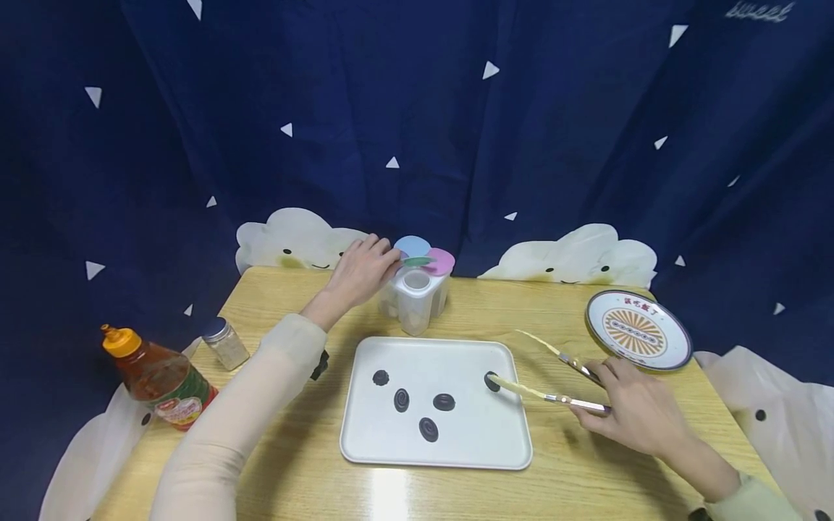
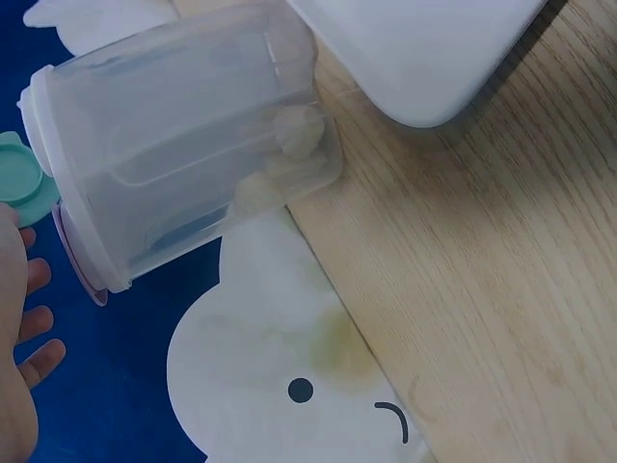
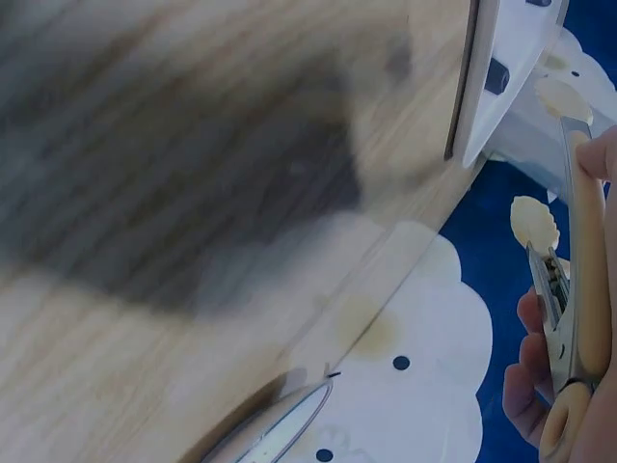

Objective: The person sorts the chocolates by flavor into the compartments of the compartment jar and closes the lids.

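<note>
My left hand (image 1: 367,269) is at a clear container (image 1: 415,307) with hinged lids, pinching the raised green lid (image 2: 29,183) between thumb and finger. A blue lid (image 1: 412,246) and a pink lid (image 1: 441,262) are beside it, and the front opening shows uncovered. Pale lumps (image 2: 299,130) show inside the container. My right hand (image 1: 641,409) grips tongs (image 1: 560,399) with cream-coloured tips, spread apart. In the head view, one tip overlaps a dark oval piece (image 1: 492,381) on the white tray (image 1: 436,452); whether they touch, I cannot tell.
Several dark, patterned pieces (image 1: 444,402) lie across the tray. A patterned plate (image 1: 677,351) is at the back right. On the left stand a sauce bottle (image 1: 153,376) with an orange cap and a small jar (image 1: 226,344) with a blue lid. A dark curtain hangs behind the table.
</note>
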`<state>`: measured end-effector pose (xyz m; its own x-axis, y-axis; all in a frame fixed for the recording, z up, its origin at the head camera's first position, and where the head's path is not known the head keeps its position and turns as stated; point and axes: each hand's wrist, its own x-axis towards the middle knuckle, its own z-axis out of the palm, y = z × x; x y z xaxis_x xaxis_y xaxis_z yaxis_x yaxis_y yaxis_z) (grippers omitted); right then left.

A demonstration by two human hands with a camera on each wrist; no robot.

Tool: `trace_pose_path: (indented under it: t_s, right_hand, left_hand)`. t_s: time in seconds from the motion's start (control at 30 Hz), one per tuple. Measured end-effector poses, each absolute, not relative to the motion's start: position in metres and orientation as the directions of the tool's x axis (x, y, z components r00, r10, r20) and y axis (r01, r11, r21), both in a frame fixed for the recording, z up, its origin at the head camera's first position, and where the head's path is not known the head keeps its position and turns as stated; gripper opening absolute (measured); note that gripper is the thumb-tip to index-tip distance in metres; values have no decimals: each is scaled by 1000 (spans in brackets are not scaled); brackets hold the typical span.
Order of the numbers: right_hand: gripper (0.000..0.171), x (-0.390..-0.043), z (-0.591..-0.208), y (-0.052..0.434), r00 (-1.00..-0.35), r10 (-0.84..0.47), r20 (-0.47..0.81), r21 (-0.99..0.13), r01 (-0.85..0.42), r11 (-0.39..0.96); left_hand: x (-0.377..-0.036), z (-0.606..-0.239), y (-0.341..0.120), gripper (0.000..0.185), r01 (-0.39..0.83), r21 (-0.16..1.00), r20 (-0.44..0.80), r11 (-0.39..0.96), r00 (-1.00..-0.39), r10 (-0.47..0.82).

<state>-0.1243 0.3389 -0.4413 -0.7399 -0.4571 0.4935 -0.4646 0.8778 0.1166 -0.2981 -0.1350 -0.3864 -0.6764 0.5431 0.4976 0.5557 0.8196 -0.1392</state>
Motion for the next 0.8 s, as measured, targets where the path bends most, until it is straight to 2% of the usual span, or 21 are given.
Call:
trace_pose_path:
  t_s: [0.27,0.53,0.8]
  right_hand:
    - [60,-113,-451,332,-673,-527,519,143,-540,830]
    - [47,-106,-458,327,-690,-532,491,132,-545,828]
    - [42,-106,-461,326,-675,-550,491,129,-568,813]
  left_hand:
    - [-297,-386,-134,19,554,-146,502,820,-672,544]
    - [-296,-385,-134,19,550,-144,501,823,-677,540]
    - [-295,-385,-134,18,557,-141,505,818,-671,544]
